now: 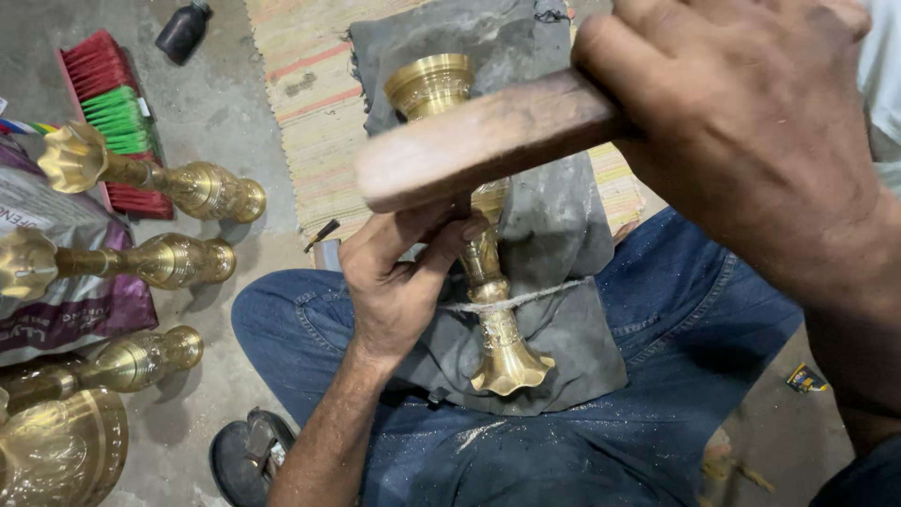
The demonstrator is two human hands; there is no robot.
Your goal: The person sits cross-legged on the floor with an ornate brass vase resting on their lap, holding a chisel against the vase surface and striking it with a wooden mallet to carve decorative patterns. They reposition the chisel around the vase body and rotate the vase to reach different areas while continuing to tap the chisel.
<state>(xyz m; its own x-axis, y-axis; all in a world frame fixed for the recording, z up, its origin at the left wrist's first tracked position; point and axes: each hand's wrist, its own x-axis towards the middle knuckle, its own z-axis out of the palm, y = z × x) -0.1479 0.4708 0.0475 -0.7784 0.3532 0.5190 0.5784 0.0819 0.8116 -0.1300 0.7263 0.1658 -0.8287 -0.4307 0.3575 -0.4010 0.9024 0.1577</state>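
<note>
Head view: one brass stand [488, 272] is laid on a grey cloth [554, 329] at centre, pinched by the left hand [399, 282]; three more brass stands [155, 178] lie at 9 o'clock; the right hand [751, 122], at 1 o'clock, is clenched round one wooden handle [479, 141]

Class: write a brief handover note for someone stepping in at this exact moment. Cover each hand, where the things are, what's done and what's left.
Right hand: raised, gripping a wooden handle.
Left hand: steadying the brass stand, which lies on grey cloth across the lap, tied with string.
Done: cannot tell from this view; metal filings lie on the jeans.
Left: cannot tell. Three more brass stands lie on the floor to the left.
</note>
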